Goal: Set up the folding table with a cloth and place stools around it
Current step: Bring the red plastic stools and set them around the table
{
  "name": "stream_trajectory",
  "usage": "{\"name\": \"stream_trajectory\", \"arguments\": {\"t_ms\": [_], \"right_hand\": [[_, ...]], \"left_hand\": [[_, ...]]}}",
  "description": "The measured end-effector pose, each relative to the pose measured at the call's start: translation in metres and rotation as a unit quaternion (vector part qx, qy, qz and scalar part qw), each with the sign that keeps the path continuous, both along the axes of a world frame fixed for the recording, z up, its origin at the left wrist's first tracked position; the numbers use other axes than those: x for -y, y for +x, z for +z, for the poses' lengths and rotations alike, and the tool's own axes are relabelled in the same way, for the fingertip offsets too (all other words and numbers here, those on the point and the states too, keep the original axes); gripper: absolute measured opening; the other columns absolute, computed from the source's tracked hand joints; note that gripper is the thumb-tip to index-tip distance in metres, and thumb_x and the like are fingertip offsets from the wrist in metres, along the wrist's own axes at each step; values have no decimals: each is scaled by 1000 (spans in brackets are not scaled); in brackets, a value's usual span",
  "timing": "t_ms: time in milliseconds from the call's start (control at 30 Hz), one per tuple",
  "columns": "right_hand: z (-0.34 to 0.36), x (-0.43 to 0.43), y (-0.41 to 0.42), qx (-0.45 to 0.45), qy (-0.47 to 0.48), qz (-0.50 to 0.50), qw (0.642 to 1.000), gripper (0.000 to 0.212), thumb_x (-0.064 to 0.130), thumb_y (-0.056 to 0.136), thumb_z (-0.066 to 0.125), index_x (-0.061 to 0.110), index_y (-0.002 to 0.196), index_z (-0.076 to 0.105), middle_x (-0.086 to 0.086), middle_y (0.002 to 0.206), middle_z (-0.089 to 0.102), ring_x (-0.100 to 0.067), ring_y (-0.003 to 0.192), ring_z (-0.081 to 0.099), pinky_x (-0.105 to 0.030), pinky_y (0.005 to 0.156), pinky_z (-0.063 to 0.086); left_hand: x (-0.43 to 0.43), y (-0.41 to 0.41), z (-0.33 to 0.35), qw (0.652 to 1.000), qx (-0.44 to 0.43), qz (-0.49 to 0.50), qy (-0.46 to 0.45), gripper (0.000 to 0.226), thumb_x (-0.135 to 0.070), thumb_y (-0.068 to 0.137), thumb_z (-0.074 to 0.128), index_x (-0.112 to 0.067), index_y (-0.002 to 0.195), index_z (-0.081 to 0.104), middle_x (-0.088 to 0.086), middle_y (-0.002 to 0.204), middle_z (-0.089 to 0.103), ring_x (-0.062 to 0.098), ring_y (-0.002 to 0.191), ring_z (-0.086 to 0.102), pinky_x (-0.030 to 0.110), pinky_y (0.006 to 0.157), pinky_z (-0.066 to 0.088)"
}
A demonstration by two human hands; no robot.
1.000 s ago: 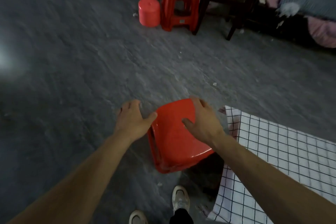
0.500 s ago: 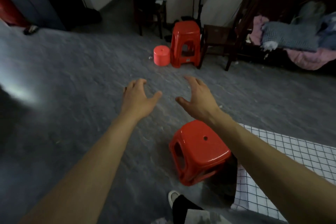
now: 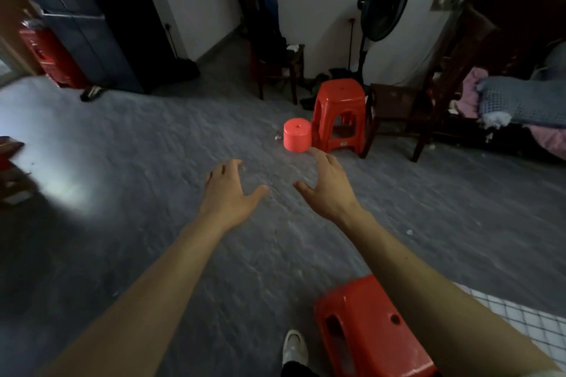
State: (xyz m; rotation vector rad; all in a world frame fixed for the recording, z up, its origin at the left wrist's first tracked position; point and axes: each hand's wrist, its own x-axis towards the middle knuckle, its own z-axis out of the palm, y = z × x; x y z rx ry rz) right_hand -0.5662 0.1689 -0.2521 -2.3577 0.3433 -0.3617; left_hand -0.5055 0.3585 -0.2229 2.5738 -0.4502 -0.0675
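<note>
Stool nearest us: red plastic, upright on the grey floor at the bottom right of the frame. Our right forearm covers part of it. We see a small hole in its seat and an oval opening in its side.
Checked cloth: white with dark grid lines, at the lower right edge, just beside that stool. We cannot tell whether the two touch.
Second stool: a taller red one, upright in the upper middle of the frame near the far wall, well apart from the first.
Left hand: stretched out over bare floor in the middle of the frame, palm down, fingers loosely spread, thumb out to the side, holding nothing.
Right hand: beside the left and apart from it, palm down, fingers relaxed and wide, thumb pointing toward the left hand, holding nothing.
Round red tub: upside down on the floor, just left of the second stool. Our right fingertips end just below it in the frame.
Fan: a dark standing fan against the white wall, behind the second stool.
Dark chair: left of the fan, by the wall.
Bedding: pink and grey-blue heaps at the right edge.
Shoe: white, at the bottom middle, just left of the nearest stool.
Floor: grey and rough-looking, with a bright patch of light at the left.
</note>
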Motion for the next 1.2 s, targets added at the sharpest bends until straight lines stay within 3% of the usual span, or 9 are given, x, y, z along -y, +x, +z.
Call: {"name": "stream_trajectory", "arguments": {"t_ms": [167, 567, 700, 833, 933, 1200], "right_hand": [[5, 30, 83, 8, -2, -12, 1000, 71, 24, 81, 73, 14, 144, 41, -10, 139, 50, -27, 129, 43, -37, 108, 36], [16, 120, 238, 2, -32, -84, 996, 72, 32, 84, 72, 19, 146, 37, -11, 142, 44, -30, 126, 48, -45, 105, 43], [13, 146, 298, 3, -43, -106, 993, 70, 34, 84, 73, 23, 143, 38, -9, 137, 49, -27, 124, 49, -39, 97, 44], [18, 173, 357, -27, -46, -141, 989, 83, 39, 85, 71, 21, 152, 26, -8, 148, 42, -26, 134, 39, -44, 108, 38], [19, 192, 397, -30, -41, -177, 983, 85, 40, 83, 72, 22, 152, 25, -10, 148, 41, -27, 135, 40, -46, 109, 39], [1, 277, 479, -36, -27, -221, 974, 82, 41, 84, 70, 24, 150, 26, -6, 145, 44, -24, 134, 39, -43, 107, 41]], "left_hand": [[33, 92, 4, 1000, 7, -20, 12, 71, -48, 84, 68, -11, 139, 42, 13, 142, 43, 29, 132, 40, 35, 109, 31], [133, 276, -23, 995, 3, -83, -51, 66, -47, 80, 70, -15, 132, 47, 11, 135, 50, 28, 126, 43, 34, 102, 35], [176, 352, -34, 991, -16, -109, -72, 67, -48, 77, 72, -15, 130, 48, 12, 132, 51, 30, 123, 45, 38, 103, 38], [215, 433, -28, 986, -24, -140, -88, 64, -51, 75, 70, -18, 126, 48, 10, 130, 51, 30, 123, 45, 46, 103, 39], [245, 486, -26, 982, -18, -152, -110, 61, -50, 76, 70, -19, 125, 49, 10, 129, 51, 29, 123, 45, 39, 102, 37], [340, 570, -48, 976, -50, -197, -79, 63, -53, 75, 68, -21, 126, 47, 9, 127, 50, 30, 119, 46, 38, 98, 37]]}}
